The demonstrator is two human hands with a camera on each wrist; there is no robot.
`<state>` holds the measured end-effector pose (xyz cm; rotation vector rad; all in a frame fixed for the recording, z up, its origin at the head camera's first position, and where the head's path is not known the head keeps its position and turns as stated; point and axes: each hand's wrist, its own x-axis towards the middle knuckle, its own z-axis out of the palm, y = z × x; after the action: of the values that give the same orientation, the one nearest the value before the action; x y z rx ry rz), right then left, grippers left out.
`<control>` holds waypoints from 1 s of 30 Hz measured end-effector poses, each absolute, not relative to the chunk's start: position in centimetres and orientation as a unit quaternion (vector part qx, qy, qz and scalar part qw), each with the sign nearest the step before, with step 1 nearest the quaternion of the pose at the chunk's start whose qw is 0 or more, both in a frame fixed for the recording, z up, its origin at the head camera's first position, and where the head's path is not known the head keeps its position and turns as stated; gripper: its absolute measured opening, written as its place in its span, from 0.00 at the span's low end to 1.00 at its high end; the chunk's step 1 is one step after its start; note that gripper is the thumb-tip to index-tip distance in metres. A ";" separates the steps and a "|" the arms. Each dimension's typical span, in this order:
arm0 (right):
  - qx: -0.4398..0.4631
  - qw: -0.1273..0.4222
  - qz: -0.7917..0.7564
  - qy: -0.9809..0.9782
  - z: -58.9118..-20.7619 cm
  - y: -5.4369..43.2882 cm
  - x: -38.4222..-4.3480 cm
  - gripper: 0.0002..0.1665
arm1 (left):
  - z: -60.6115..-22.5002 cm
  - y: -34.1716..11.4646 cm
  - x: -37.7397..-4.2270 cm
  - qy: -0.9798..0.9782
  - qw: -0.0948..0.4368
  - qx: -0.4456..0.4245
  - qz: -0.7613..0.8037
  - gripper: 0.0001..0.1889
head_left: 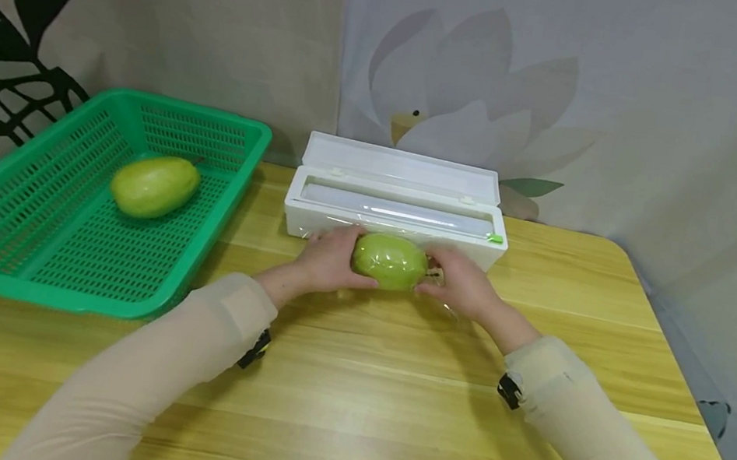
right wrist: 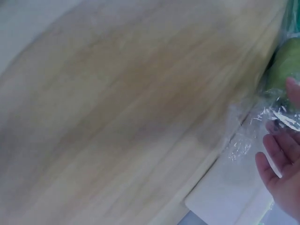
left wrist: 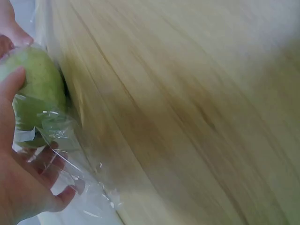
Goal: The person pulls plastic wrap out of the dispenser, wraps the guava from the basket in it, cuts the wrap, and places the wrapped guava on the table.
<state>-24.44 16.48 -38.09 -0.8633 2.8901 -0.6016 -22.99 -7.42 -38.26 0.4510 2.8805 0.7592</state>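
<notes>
A smooth, oval green fruit with a short stem is held in front of a white cling film box. Clear cling film covers the fruit and hangs loose past its ends. My left hand grips its left end, thumb on the near side and fingers behind. At the stem end, my right hand holds the fruit and film between thumb and fingers. In the right wrist view the right fingers spread beneath the film, while the thumb lies against the fruit.
A green plastic basket stands at the left with another green fruit in it. The box's lid is raised, showing the film roll; a bright green slider sits at its right end. Behind the wooden table hangs a printed curtain.
</notes>
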 end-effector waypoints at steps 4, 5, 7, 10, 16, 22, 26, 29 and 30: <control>-0.286 0.019 -0.173 0.942 -38.0 16.5 -24.4 0.34 | -38.3 -7.2 -22.9 0.954 0.064 0.150 0.253 0.48; -0.286 0.019 -0.168 0.943 -38.0 16.5 -24.4 0.35 | -38.3 -7.1 -22.9 0.954 0.064 0.150 0.252 0.48; -0.287 0.024 -0.168 0.943 -37.8 16.5 -24.3 0.37 | -38.3 -7.2 -22.8 0.954 0.062 0.147 0.255 0.49; -0.290 0.031 -0.170 0.941 -37.6 16.6 -24.2 0.41 | -38.3 -7.4 -22.7 0.954 0.058 0.142 0.259 0.49; -0.285 0.037 -0.164 0.944 -37.5 16.9 -23.9 0.47 | -38.3 -7.9 -22.5 0.955 0.055 0.145 0.255 0.49; -0.289 0.036 -0.167 0.942 -37.4 17.0 -23.6 0.47 | -38.2 -8.0 -22.3 0.954 0.054 0.147 0.255 0.49; -0.272 0.031 -0.175 0.946 -36.7 17.3 -23.2 0.44 | -37.7 -8.1 -21.9 0.958 0.033 0.135 0.251 0.46; -0.231 0.010 -0.196 0.953 -35.8 18.0 -23.1 0.40 | -37.0 -8.3 -21.7 0.958 -0.012 0.123 0.259 0.36; -0.210 -0.001 -0.207 0.956 -35.6 18.3 -23.2 0.39 | -36.7 -8.3 -21.7 0.956 -0.030 0.121 0.264 0.32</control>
<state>-23.17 18.33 -35.60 -0.6611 3.0046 -0.6494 -21.67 -8.33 -36.71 0.3876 3.0640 0.8473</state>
